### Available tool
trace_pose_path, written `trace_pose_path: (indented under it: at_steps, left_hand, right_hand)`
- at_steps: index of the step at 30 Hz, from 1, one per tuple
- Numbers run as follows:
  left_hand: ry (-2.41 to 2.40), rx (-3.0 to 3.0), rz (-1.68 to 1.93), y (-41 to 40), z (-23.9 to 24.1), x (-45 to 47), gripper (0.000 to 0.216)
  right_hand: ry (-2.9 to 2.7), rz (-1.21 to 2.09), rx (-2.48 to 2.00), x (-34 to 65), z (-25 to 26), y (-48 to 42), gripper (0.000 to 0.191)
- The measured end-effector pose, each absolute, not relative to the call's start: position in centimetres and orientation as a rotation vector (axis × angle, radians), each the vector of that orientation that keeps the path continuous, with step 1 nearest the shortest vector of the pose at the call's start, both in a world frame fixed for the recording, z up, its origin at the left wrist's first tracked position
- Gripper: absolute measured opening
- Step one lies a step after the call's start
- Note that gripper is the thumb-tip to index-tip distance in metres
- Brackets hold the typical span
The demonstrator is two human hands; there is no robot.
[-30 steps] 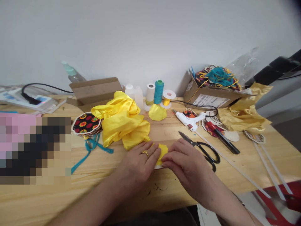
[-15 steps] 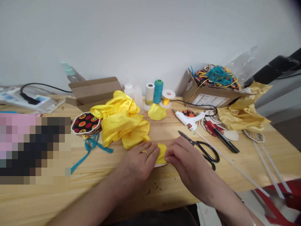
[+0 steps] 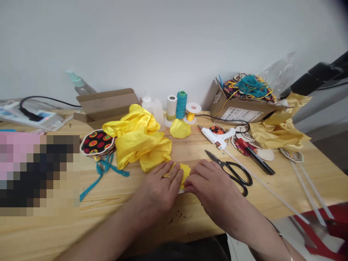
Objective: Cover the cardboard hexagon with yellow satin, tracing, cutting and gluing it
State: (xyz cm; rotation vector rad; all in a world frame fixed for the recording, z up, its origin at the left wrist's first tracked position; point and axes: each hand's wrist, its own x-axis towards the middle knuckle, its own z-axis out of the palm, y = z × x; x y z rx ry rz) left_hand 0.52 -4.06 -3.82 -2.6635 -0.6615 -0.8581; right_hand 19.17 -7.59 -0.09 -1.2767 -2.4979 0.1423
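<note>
My left hand [image 3: 160,186], with a gold ring on one finger, lies on a small yellow fabric piece [image 3: 185,172] on the wooden table [image 3: 114,217] and presses it down. My right hand [image 3: 208,185] pinches the same piece from the right, fingers closed on its edge. A white edge shows under the piece. Most of the fabric piece is hidden by both hands. A crumpled heap of yellow satin cloth [image 3: 137,139] lies just behind my left hand.
Black scissors [image 3: 231,172] lie right of my right hand, with a white glue gun [image 3: 217,137], a red-and-black pen [image 3: 254,155] and white strips [image 3: 272,194] beyond. Thread spools [image 3: 181,105], two cardboard boxes [image 3: 239,108], patterned discs [image 3: 96,142], a teal ribbon [image 3: 102,172] and gold cloth [image 3: 280,130] crowd the back.
Both hands have closed in slightly on the yellow piece, so less of it shows. The view has shifted a little; nothing else on the table moved.
</note>
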Motion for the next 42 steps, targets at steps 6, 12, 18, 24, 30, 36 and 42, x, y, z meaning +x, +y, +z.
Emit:
trace_pose_path:
  at_steps: [6,12,18,24,30,36,42]
  left_hand:
    - [-0.628,-2.669,-0.819,-4.0,-3.5,0.5,0.036]
    - [-0.670,-2.701,-0.806,-4.1,-3.9,0.5,0.035]
    - [-0.693,-2.773,-0.842,-4.0,-4.5,0.2,0.031]
    - [-0.852,-2.998,-0.848,-4.4,-4.6,0.0,0.040]
    - [-1.064,-3.158,-0.805,-4.6,-3.9,0.0,0.058]
    - [-0.989,-3.287,-0.929,-4.3,-3.9,0.0,0.046]
    - [-1.012,-3.294,-0.897,-4.2,-4.0,0.0,0.043]
  right_hand:
    - [-2.540,-0.006,-1.240,18.7,0.6,-7.5,0.017]
    - [-2.608,-0.001,-1.294,18.4,1.0,-7.8,0.017]
    - [-2.474,0.393,-1.331,19.2,0.7,-7.9,0.020]
    - [-2.457,0.501,-1.308,19.5,0.9,-7.6,0.019]
    - [-2.437,0.468,-1.195,19.8,1.0,-7.3,0.022]
    - [-2.150,0.711,-1.068,20.3,0.8,-7.3,0.011]
    - [-2.060,0.620,-0.981,20.3,-0.6,-7.1,0.022]
